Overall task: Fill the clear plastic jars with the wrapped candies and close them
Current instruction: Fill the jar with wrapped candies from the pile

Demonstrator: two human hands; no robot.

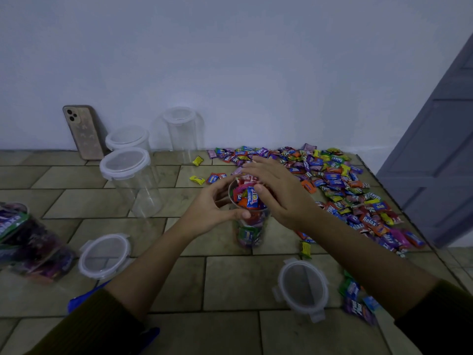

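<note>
Two lids nearest, three empty jars beyond; my left grip holds the full jar, right grip flat above.

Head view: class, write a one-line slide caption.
Left hand grips the candy-filled jar; right hand lies open over its heaped top.

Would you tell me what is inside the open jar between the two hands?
The open jar is full of wrapped candies to its rim, also visible through its clear wall. The left hand grips it and the right hand covers its right side, hiding the contents there.
</note>
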